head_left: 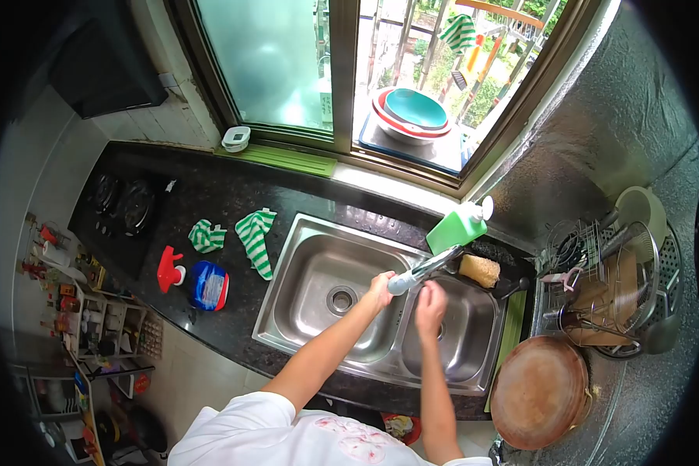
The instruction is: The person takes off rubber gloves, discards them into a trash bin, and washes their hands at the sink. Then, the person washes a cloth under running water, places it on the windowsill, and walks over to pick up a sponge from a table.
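Mid-frame, the left hand (pixel 382 289) grasps the faucet head (pixel 401 283) above the steel double sink (pixel 334 279) in a speckled black countertop (pixel 233 194). The right hand (pixel 431 309) seems loosely curled, its grip unclear. A window (pixel 342 85) fills the top.

The left hand (pixel 381 290) grips the faucet head (pixel 401 283) above a double-basin steel sink (pixel 287 339), the right hand (pixel 431 309) close beside it. Two green-striped cloths (pixel 255 239) lie on the worktop (pixel 229 326) near a blue bottle (pixel 209 286), and a green pump bottle (pixel 456 229) stands behind the sink
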The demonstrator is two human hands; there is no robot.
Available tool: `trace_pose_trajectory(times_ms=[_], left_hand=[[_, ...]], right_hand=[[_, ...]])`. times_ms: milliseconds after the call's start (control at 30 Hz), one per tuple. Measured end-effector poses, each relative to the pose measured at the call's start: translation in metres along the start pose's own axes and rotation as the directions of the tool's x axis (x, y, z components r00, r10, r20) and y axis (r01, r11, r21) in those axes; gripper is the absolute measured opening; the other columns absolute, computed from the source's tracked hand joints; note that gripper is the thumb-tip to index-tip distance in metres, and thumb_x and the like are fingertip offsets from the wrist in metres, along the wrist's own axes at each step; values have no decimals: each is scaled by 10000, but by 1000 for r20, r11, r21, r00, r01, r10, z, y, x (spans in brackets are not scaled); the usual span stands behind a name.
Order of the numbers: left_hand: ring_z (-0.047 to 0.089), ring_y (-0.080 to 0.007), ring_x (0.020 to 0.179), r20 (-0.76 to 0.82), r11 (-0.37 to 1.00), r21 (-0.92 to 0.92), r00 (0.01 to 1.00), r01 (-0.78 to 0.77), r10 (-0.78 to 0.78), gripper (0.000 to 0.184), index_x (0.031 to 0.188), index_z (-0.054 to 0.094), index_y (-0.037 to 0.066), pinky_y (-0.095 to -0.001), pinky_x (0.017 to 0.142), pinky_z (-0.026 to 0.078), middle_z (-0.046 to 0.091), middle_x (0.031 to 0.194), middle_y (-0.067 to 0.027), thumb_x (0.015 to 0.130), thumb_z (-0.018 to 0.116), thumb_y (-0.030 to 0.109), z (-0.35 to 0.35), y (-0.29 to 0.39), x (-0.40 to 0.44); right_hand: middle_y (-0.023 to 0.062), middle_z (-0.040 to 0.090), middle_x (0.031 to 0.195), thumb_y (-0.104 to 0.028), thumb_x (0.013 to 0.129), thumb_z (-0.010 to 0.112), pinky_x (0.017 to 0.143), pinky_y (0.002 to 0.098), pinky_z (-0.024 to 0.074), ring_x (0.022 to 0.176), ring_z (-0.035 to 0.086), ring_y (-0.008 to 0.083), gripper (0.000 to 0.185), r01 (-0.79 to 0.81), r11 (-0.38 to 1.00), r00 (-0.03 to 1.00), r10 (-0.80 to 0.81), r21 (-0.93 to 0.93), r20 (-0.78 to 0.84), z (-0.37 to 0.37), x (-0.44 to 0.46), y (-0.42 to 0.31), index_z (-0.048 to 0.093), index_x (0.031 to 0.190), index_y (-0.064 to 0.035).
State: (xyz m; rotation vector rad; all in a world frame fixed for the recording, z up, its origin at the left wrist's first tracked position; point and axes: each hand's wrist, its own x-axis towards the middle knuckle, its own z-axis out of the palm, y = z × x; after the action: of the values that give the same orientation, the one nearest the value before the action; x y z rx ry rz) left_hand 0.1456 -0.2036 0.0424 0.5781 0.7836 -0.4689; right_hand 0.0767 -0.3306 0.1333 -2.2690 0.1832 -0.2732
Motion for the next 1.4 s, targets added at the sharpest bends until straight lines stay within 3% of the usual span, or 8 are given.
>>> trace_pose_trajectory(times_ms=[300, 467, 800, 967, 1067, 1200, 1333, 1400], left_hand=[[509, -198, 1117, -9, 960, 274, 998, -53, 57, 428, 1303, 451, 129, -351, 952, 391, 511, 1264, -52, 959, 381, 374, -48, -10, -40], [542, -245, 1080, -152, 870, 386, 910, -305, 387, 583, 1371, 316, 82, -380, 910, 438, 435, 1317, -142, 910, 517, 375, -28, -28, -77], [560, -264, 987, 101, 974, -71, 973, 215, -207, 486, 1247, 459, 131, -413, 820, 476, 558, 1138, -59, 831, 672, 265, -70, -1, 12], [614, -251, 789, 29, 993, -95, 997, 69, -66, 281, 1107, 497, 79, -406, 664, 504, 609, 911, -118, 887, 562, 240, -80, -44, 54], [618, -245, 729, -93, 997, 65, 995, -34, 40, 234, 1057, 493, 60, -396, 607, 504, 608, 830, -126, 898, 524, 228, -66, -46, 61], [624, -237, 648, -273, 892, 440, 929, -108, 248, 194, 991, 488, 34, -383, 530, 504, 607, 722, -137, 913, 473, 211, -44, -39, 73], [625, -222, 584, -276, 896, 398, 906, -197, 322, 195, 911, 453, 4, -328, 443, 494, 616, 705, -151, 916, 430, 197, -30, -28, 98], [624, -236, 591, -283, 976, 113, 935, -188, 213, 209, 925, 450, 7, -342, 452, 501, 619, 748, -161, 921, 424, 214, -39, -35, 122]], right_hand=[[131, 424, 1338, -501, 934, 374, 1024, 379, 314, 1264, 376, 267, 614, -800, 334, 595, 542, 498, 593, 207, 4, 60, 377, 1356, -55], [161, 379, 1378, -455, 942, 364, 999, 452, 337, 1241, 398, 308, 584, -858, 196, 470, 673, 475, 571, 223, 44, 29, 377, 1331, -19], [187, 517, 1236, -433, 805, 643, 970, 578, 351, 1088, 510, 312, 605, -357, -646, 544, 442, 674, 713, 247, 15, 80, 490, 1197, 2], [211, 498, 1168, -159, 876, 535, 880, 403, 461, 987, 575, 298, 486, -720, 236, 650, 558, 652, 515, 199, 2, 37, 324, 1289, -15], [232, 519, 1174, -285, 880, 518, 907, 467, 427, 1071, 516, 409, 555, -286, 878, 951, 308, 384, 7, 199, -19, 60, 335, 1320, 0], [309, 372, 1310, -376, 924, 389, 1049, 438, 261, 1222, 356, 447, 605, 216, 963, 949, -168, -161, 268, 155, -30, 44, 304, 1333, 61], [238, 324, 1381, -334, 936, 451, 1023, 483, 314, 1192, 427, 410, 582, -111, 909, 985, 46, 403, 169, 100, -53, -42, 310, 1320, 80], [198, 396, 1324, -340, 927, 488, 917, 468, 426, 1073, 529, 364, 560, -570, 371, 815, 373, 733, 444, 89, -61, -60, 348, 1297, 56]])
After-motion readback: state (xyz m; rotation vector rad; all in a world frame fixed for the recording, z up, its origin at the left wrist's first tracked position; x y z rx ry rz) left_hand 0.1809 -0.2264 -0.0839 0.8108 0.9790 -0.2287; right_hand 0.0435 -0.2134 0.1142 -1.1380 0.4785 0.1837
